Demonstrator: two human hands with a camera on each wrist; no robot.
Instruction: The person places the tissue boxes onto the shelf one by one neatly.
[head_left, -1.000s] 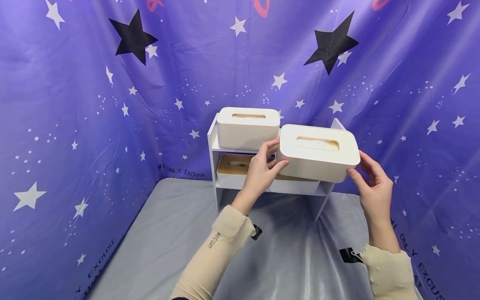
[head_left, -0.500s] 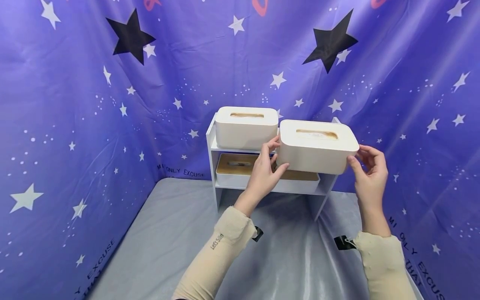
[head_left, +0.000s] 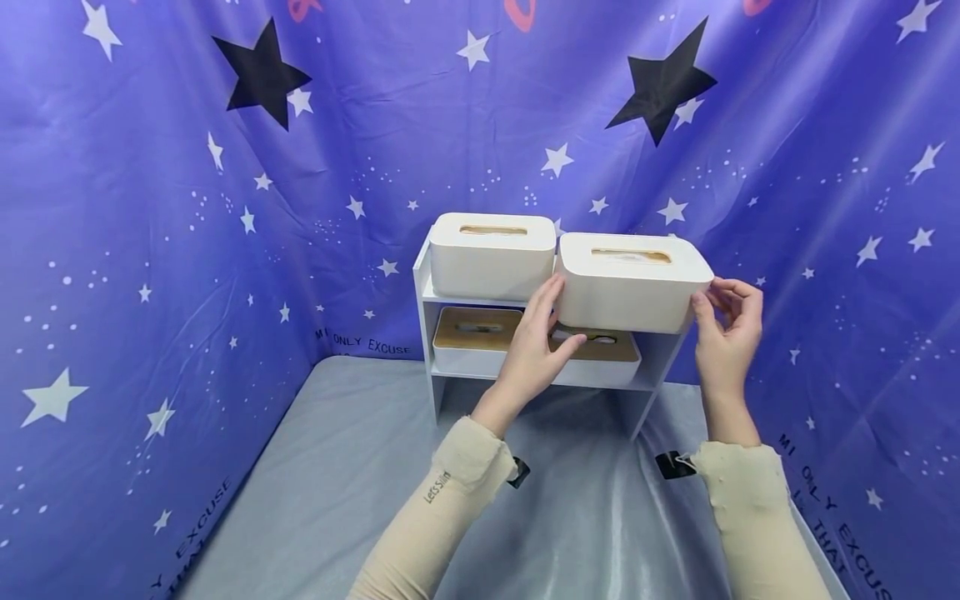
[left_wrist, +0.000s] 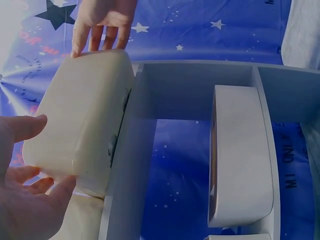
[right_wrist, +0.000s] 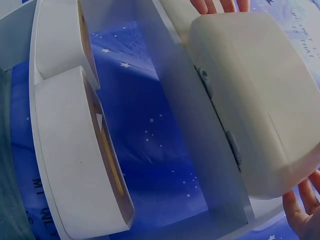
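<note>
A white tissue box (head_left: 636,283) with a slot in its top is at the right half of the upper shelf, beside a second white tissue box (head_left: 492,257) on the left. The left hand (head_left: 532,350) touches the box's left end with extended fingers; its thumb stands off the front. At the other end, the right hand (head_left: 727,333) holds the corner, thumb at the front and fingers round the end. In the left wrist view, the box (left_wrist: 82,120) sits close against the shelf board, with small dark feet on its underside.
The white two-tier shelf (head_left: 441,392) stands on a grey cloth (head_left: 360,467). Its lower tier bears two white boxes with wood-coloured tops, the left box (head_left: 468,360) and the right box (head_left: 600,372). A purple star-patterned curtain (head_left: 360,125) hangs behind and along both sides.
The tissue box has moved back and slightly left onto the upper shelf, its tilt levelling out. The right hand has followed it; the left thumb has come off the box's front.
</note>
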